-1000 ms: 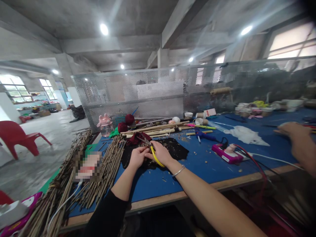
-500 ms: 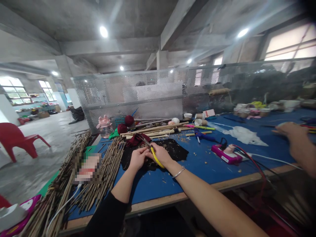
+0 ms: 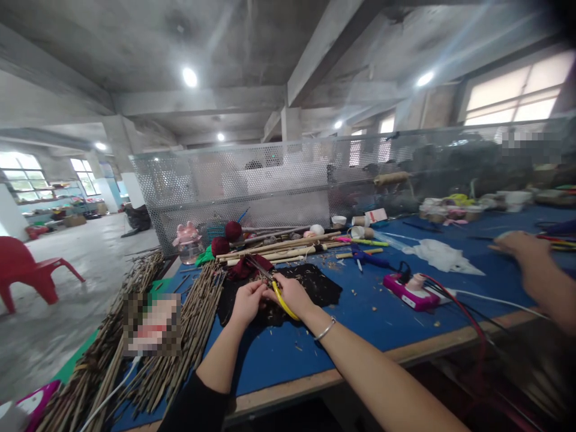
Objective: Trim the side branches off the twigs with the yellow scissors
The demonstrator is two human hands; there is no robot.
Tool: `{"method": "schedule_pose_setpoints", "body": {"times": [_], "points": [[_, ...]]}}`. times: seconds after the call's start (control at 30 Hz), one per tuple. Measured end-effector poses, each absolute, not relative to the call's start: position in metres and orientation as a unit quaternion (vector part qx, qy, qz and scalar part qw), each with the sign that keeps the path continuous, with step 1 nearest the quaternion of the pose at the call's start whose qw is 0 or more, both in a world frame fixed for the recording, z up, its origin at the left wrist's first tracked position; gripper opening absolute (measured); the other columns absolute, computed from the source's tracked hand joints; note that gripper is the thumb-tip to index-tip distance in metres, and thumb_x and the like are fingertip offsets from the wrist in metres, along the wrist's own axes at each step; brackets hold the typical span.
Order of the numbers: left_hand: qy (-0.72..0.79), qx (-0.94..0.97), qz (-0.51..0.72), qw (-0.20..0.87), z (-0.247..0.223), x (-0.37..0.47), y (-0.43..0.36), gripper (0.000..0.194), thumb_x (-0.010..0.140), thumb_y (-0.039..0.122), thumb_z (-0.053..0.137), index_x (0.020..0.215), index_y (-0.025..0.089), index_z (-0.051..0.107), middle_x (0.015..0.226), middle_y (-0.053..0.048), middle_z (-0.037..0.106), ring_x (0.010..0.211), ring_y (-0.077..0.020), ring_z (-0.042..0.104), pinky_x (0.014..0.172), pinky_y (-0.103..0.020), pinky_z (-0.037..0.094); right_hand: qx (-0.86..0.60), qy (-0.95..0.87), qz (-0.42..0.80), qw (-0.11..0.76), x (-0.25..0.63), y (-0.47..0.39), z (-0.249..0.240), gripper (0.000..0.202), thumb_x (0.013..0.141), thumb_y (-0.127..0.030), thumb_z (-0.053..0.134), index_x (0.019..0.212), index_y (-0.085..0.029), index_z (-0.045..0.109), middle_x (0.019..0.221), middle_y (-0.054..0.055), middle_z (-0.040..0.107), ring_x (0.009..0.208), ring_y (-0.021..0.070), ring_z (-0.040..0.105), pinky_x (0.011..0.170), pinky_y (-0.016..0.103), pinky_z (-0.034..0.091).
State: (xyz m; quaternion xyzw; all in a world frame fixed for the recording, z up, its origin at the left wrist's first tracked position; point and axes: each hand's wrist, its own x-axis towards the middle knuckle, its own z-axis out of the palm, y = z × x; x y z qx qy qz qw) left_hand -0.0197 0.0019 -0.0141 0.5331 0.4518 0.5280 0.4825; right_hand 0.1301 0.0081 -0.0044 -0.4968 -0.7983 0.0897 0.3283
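Observation:
My right hand (image 3: 290, 295) is closed on a pair of scissors with yellow handles (image 3: 282, 300), whose blades point up and to the left. Close beside it, my left hand (image 3: 247, 302) has its fingers pinched together; what they hold is too small to make out. Both hands are over a black cloth (image 3: 321, 285) strewn with small light scraps. A dark red cloth (image 3: 238, 268) lies just beyond the blades. Left of my left hand is a bundle of thin brown sticks (image 3: 198, 312).
A purple power strip (image 3: 410, 292) with cables sits right of the black cloth. Pale sticks (image 3: 288, 253), dark red balls (image 3: 233, 231) and a white plastic bag (image 3: 443, 255) lie farther back. Another person's hand (image 3: 517, 246) is at the far right. A perforated metal screen (image 3: 202, 186) stands behind.
The view has tilted up a little, so the table sits slightly lower in the picture. Both hands keep nearly the same place over the black cloth, with the scissors still in my right hand.

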Motion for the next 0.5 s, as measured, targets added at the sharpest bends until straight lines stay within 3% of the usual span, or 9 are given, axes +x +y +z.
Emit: {"method": "schedule_pose_setpoints", "body": {"times": [0.1,0.23,0.33,0.5], "points": [[0.445,0.521,0.536,0.493,-0.0123,-0.0198,0.0010,0.037,0.065,0.037,0.065,0.093,0.012,0.067,0.071,-0.005,0.066,0.049,-0.0086,0.051,0.045,-0.019,0.041,-0.500,-0.802,0.059,0.321,0.1303,0.0065,-0.0033,0.044,0.073,-0.054,0.057,0.103,-0.023,0.053,0.081,0.004,0.065,0.074,0.0195,0.062,0.058,0.023,0.037],[0.422,0.542,0.526,0.502,-0.0133,-0.0197,0.0012,0.031,0.067,0.040,0.063,0.077,0.010,0.066,0.063,-0.004,0.064,0.044,-0.0074,0.047,0.042,-0.018,0.037,-0.486,-0.813,0.045,0.318,0.1299,0.0061,-0.0048,0.050,0.069,-0.056,0.060,0.104,-0.021,0.049,0.093,0.006,0.061,0.085,0.0194,0.059,0.067,0.026,0.039],[0.410,0.556,0.518,0.504,-0.0173,-0.0198,0.0035,0.033,0.067,0.042,0.062,0.071,0.009,0.065,0.053,-0.001,0.058,0.040,-0.0062,0.042,0.040,-0.018,0.032,-0.465,-0.819,0.039,0.332,0.1292,0.0081,-0.0068,0.053,0.069,-0.056,0.060,0.105,-0.019,0.048,0.096,0.008,0.059,0.092,0.0202,0.055,0.074,0.029,0.040],[0.399,0.553,0.516,0.518,-0.0220,-0.0188,0.0060,0.033,0.066,0.043,0.062,0.069,0.010,0.064,0.052,-0.001,0.058,0.042,-0.0081,0.046,0.043,-0.019,0.035,-0.443,-0.829,0.029,0.341,0.1287,0.0123,-0.0089,0.056,0.068,-0.056,0.061,0.105,-0.016,0.048,0.097,0.010,0.057,0.095,0.0220,0.053,0.080,0.032,0.040]]}}
